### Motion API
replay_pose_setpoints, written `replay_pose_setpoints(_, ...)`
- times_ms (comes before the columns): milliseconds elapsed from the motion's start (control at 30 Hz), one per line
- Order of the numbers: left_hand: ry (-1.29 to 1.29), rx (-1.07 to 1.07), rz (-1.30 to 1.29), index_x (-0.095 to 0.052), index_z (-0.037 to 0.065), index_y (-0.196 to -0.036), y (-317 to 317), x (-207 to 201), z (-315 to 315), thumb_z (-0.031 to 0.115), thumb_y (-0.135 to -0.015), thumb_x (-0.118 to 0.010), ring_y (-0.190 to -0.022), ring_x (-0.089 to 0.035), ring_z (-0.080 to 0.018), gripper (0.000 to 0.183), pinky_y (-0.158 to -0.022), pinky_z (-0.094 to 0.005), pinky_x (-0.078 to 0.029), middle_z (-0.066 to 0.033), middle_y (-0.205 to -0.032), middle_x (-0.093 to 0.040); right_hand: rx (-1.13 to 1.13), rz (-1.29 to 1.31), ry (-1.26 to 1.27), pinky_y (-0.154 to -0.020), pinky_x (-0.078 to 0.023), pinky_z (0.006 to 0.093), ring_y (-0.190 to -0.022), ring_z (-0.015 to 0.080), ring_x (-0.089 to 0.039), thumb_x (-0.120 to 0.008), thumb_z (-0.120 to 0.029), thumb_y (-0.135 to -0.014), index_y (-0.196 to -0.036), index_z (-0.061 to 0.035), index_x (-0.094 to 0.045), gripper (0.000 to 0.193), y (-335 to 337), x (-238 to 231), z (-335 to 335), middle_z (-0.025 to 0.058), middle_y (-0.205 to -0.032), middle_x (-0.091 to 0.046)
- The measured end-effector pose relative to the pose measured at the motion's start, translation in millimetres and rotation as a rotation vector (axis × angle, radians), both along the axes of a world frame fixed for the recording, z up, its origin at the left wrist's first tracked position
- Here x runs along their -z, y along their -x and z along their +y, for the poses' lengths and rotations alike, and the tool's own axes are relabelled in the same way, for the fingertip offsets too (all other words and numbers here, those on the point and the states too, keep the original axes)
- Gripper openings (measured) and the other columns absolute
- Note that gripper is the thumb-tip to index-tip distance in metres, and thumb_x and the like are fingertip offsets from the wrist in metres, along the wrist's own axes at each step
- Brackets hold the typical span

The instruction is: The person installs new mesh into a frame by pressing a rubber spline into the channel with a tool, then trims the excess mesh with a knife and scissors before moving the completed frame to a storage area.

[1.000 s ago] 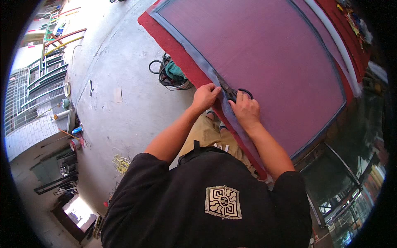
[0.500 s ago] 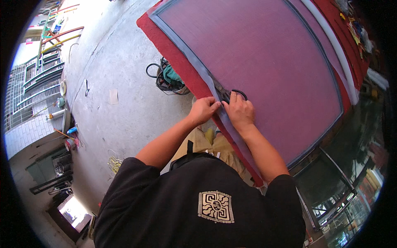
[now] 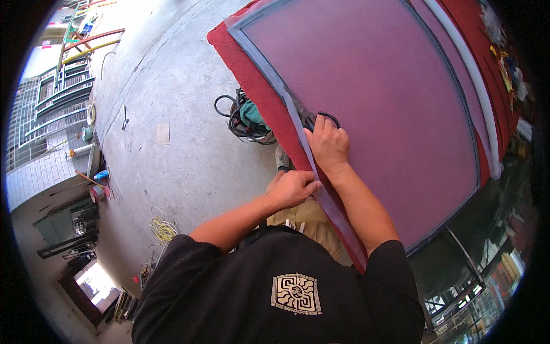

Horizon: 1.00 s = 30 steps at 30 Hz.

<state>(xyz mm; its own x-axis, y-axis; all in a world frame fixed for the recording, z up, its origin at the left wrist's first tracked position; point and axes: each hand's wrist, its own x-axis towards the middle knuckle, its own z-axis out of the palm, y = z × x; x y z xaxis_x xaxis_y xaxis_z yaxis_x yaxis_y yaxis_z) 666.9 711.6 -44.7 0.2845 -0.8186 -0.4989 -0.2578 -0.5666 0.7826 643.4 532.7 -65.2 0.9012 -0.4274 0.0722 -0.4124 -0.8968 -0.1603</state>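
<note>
A large sheet of translucent mesh (image 3: 378, 109) covers a dark rectangular frame (image 3: 260, 60) lying on a red-covered table (image 3: 232, 54). My right hand (image 3: 330, 143) is closed round the black handles of a pair of scissors (image 3: 327, 116). The blades lie along the frame's left edge, partly hidden by mesh. A loose strip of mesh (image 3: 323, 198) runs down from there along the table's near edge. Lower down that strip, my left hand (image 3: 293, 188) pinches it between thumb and fingers.
Below the table's left edge, a container with black cable and green cloth (image 3: 250, 114) stands on the concrete floor. A white tube (image 3: 467, 63) lies along the sheet's far right side. Metal frames (image 3: 63, 97) lean at the far left; yellow cord (image 3: 163, 229) lies on the floor.
My left hand has moved down the strip, away from the scissors. The right hand stays on the handles, slightly higher in view. The whole view has shifted a little.
</note>
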Motion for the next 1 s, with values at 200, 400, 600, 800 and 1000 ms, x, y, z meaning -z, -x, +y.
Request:
replay_pose_setpoints(200, 0.120, 0.067, -0.017, -0.071, 0.004, -0.092, -15, -18, 4, 0.033, -0.101, -0.071, -0.088, -0.068, -0.0445, 0.031, -0.080, -0.0538, -0.053, -0.0224, -0.088, -0.072, 0.005, -0.043, -0.005, -0.070, -0.059, 0.0419, -0.075, 0.0305, -0.074, -0.077, -0.045, -0.095, -0.120, -0.0030, -0.066, 0.050, -63, 2, -6, 0.0107, -0.094, -0.072)
replay_pose_setpoints(400, 0.158, 0.105, 0.054, -0.069, 0.001, -0.091, -20, -13, 15, 0.032, -0.102, -0.070, -0.090, -0.069, -0.0460, 0.033, -0.079, -0.0566, -0.054, -0.0230, -0.090, -0.070, -0.009, -0.057, 0.002, -0.070, -0.060, 0.0407, -0.074, 0.0287, -0.075, -0.078, -0.047, -0.095, -0.113, -0.0042, -0.064, 0.048, -123, 5, -12, 0.0097, -0.091, -0.071)
replay_pose_setpoints(600, 0.216, 0.138, 0.078, -0.065, 0.000, -0.090, -28, -12, 26, 0.032, -0.103, -0.070, -0.088, -0.068, -0.0465, 0.035, -0.078, -0.0568, -0.053, -0.0231, -0.089, -0.067, -0.024, -0.057, 0.029, -0.069, -0.060, 0.0406, -0.073, 0.0294, -0.076, -0.079, -0.046, -0.094, -0.110, -0.0051, -0.064, 0.047, -172, 9, -17, 0.0100, -0.090, -0.072)
replay_pose_setpoints(800, 0.238, 0.133, 0.163, -0.063, -0.001, -0.088, -37, -11, 33, 0.031, -0.102, -0.070, -0.086, -0.067, -0.0472, 0.036, -0.076, -0.0567, -0.052, -0.0229, -0.087, -0.066, -0.032, -0.078, 0.035, -0.070, -0.061, 0.0414, -0.074, 0.0289, -0.076, -0.079, -0.047, -0.094, -0.109, -0.0055, -0.064, 0.046, -210, 10, -22, 0.0100, -0.090, -0.072)
replay_pose_setpoints(1000, 0.234, 0.139, 0.176, -0.063, -0.001, -0.087, -42, -8, 38, 0.030, -0.101, -0.070, -0.088, -0.067, -0.0474, 0.035, -0.079, -0.0554, -0.052, -0.0227, -0.088, -0.066, -0.039, -0.070, 0.052, -0.070, -0.061, 0.0411, -0.075, 0.0287, -0.077, -0.078, -0.048, -0.095, -0.109, -0.0058, -0.065, 0.046, -241, 13, -24, 0.0101, -0.091, -0.073)
